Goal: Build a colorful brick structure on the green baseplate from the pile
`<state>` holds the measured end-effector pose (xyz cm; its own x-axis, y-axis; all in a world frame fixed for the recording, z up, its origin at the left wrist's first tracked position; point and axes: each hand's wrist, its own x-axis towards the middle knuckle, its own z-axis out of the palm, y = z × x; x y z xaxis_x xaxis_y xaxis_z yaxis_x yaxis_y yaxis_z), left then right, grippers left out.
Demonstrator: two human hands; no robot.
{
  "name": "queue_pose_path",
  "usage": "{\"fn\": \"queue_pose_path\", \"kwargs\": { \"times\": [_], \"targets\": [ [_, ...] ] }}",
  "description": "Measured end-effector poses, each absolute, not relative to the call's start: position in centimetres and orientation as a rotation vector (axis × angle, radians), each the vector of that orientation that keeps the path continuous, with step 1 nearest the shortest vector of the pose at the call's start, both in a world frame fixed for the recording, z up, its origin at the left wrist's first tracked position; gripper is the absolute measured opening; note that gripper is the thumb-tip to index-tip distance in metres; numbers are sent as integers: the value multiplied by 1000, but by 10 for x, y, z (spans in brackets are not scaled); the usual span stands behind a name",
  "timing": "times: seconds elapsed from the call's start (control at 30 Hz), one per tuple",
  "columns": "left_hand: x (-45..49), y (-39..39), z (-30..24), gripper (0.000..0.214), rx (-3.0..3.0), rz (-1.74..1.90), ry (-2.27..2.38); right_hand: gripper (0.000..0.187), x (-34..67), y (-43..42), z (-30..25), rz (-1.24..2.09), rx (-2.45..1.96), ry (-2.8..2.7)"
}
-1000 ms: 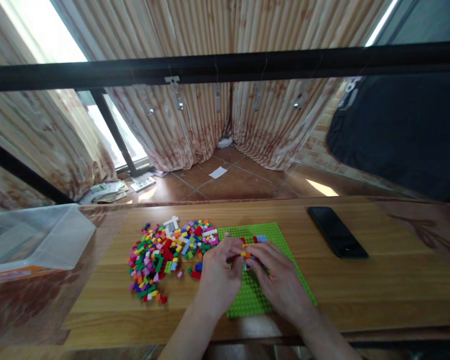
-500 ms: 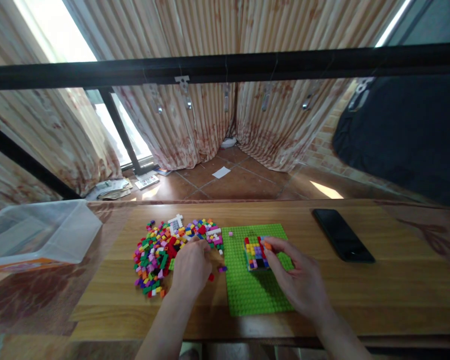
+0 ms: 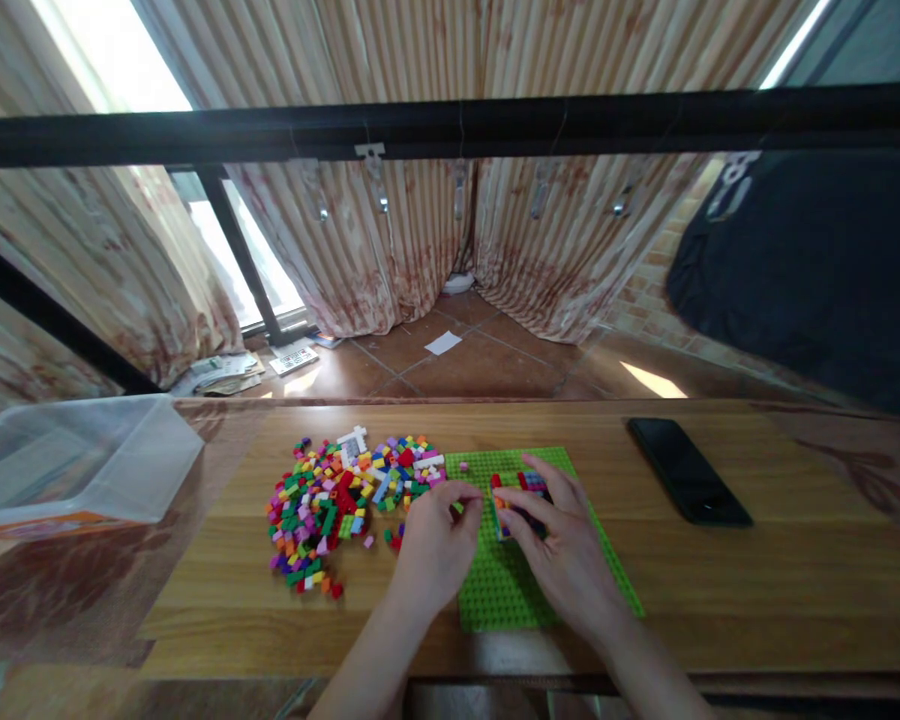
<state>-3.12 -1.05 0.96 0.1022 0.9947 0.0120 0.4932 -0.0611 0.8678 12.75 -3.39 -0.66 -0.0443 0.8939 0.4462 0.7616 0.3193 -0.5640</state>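
A small block build of colourful toy bricks (image 3: 496,482) stands on the green baseplate (image 3: 487,600), partly covered by my right hand (image 3: 566,545). The fingertips of that hand pinch a small orange brick (image 3: 501,499) at the build's left side, while another finger reaches over the back. My left hand (image 3: 436,545) hovers at the baseplate's left edge, thumb and fingers pinched together just left of the build. Whatever lies between its fingertips is too small or hidden to make out. Left of it spreads a pile of loose bricks (image 3: 322,500) in many colours.
A black phone (image 3: 686,470) lies on the wooden table (image 3: 795,570) to the right. At far left stands a clear plastic bin (image 3: 142,460). A dark rail (image 3: 450,128) crosses beyond the table, with curtains behind it.
My left hand has left the brick pile and moved right to the baseplate's edge. My right hand has shifted left across the build, carrying the orange brick to its left side.
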Motion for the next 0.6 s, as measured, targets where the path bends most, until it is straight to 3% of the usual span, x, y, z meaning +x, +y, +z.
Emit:
{"fn": "queue_pose_path", "kwargs": {
  "times": [0.6],
  "targets": [
    [-14,-10,2,23,1468,895,1378,28,126,-36,-10,362,-1546,-1682]
  ]
}}
